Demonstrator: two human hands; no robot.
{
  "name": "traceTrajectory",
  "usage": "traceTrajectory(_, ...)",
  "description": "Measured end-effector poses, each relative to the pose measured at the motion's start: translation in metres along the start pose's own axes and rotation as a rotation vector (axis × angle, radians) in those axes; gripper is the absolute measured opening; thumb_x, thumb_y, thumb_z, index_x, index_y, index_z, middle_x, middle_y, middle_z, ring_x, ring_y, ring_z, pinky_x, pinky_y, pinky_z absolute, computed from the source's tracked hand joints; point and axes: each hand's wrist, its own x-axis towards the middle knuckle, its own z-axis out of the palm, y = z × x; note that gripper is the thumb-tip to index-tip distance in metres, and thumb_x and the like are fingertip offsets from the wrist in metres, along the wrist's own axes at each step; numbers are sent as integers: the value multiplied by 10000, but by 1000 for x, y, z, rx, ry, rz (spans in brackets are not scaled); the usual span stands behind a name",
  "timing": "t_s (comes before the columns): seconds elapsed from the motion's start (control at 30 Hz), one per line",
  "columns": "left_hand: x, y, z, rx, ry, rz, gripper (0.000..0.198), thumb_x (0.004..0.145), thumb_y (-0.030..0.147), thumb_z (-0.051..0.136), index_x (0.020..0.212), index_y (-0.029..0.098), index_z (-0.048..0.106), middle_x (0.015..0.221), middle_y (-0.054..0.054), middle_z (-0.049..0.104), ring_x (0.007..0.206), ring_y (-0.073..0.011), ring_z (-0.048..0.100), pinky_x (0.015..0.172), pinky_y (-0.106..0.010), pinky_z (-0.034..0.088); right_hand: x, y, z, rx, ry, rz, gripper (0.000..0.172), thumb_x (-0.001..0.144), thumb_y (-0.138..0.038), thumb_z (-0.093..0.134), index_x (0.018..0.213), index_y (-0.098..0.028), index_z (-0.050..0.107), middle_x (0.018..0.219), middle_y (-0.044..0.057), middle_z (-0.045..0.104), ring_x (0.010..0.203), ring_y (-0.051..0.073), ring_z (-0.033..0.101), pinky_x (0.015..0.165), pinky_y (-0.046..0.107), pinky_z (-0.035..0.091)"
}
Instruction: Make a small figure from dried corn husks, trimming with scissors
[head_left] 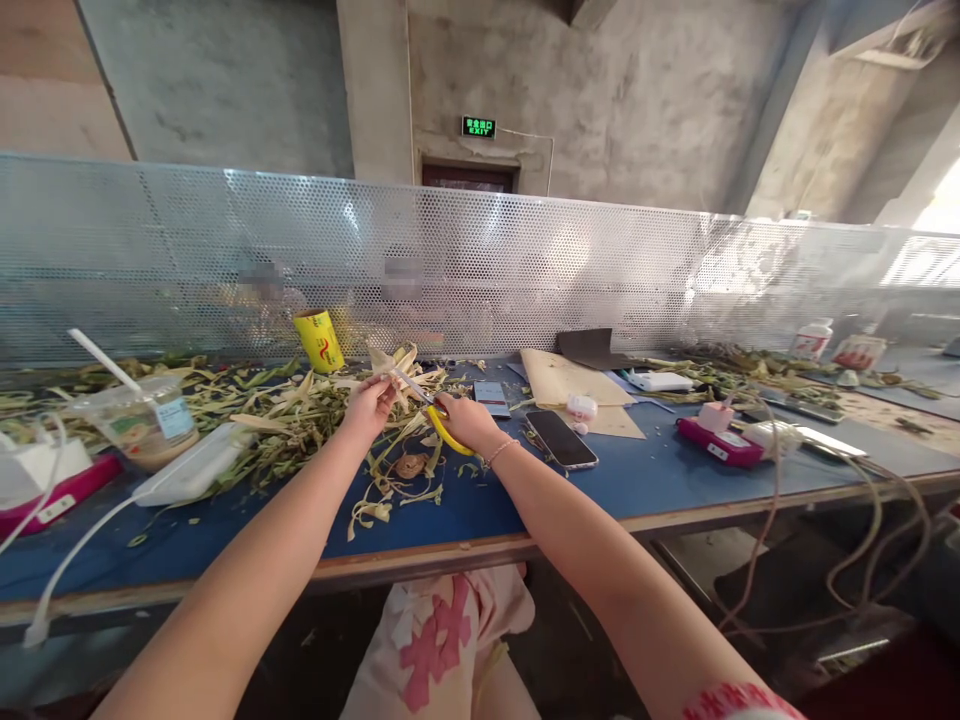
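My left hand (367,405) is closed, pinching a pale dried leaf strip (394,362) above the blue table (637,480). My right hand (465,418) grips yellow-handled scissors (442,425), whose blades point up-left and meet the leaf near my left fingers. A heap of green and pale leaf scraps (277,410) lies under and left of both hands. Curled cut pieces (375,505) lie near the table's front edge.
A yellow cup (319,340) stands behind the scraps. A plastic drink cup with a straw (146,420) and a white tray (191,470) sit at left. A black phone (561,438), brown paper (559,380), pink power banks (718,447) and cables lie at right. A perforated metal screen (525,260) backs the table.
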Motion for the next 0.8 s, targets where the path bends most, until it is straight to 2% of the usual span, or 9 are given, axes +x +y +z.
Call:
traceTrajectory(0.13,-5,4,3,40,48,-53,197,643,-31,536,554,145,546,511,7,572,502,-82,558,517,-180,452,1,3,0,80,45,82,509,856,-576,246,1127,-201,458,913,117,657,824,245,626,625,285,416)
traceTrajectory(0.3,-9,5,4,75,3,-30,159,640,-11,512,577,130,549,493,12,548,467,-71,524,509,-185,456,4,11,5,175,65,138,461,839,-534,361,1135,-188,436,971,106,652,885,232,612,645,268,408)
traceTrajectory(0.47,-9,0,4,118,-27,-50,127,611,0,553,611,126,567,493,8,546,446,-75,508,498,-201,454,6,15,12,116,-47,61,355,778,-430,478,1003,-161,528,937,116,652,864,253,608,639,280,411)
traceTrajectory(0.63,-11,-3,4,199,-133,-68,143,588,6,592,666,127,592,546,-9,576,496,-102,555,521,-234,477,7,11,16,138,-54,14,321,762,-354,484,1005,-156,552,923,102,646,867,232,594,689,277,420)
traceTrajectory(0.7,-11,-5,3,241,-160,-66,163,586,27,612,705,137,593,558,-5,581,510,-105,563,516,-229,474,7,10,15,183,-28,-12,306,755,-347,503,984,-156,570,878,88,643,855,217,585,713,275,421)
traceTrajectory(0.8,-11,-8,0,347,-205,-24,227,563,73,662,760,149,579,573,0,587,517,-109,564,501,-220,453,8,10,12,318,108,-52,250,767,-333,512,907,-147,602,840,74,609,821,177,562,758,276,421)
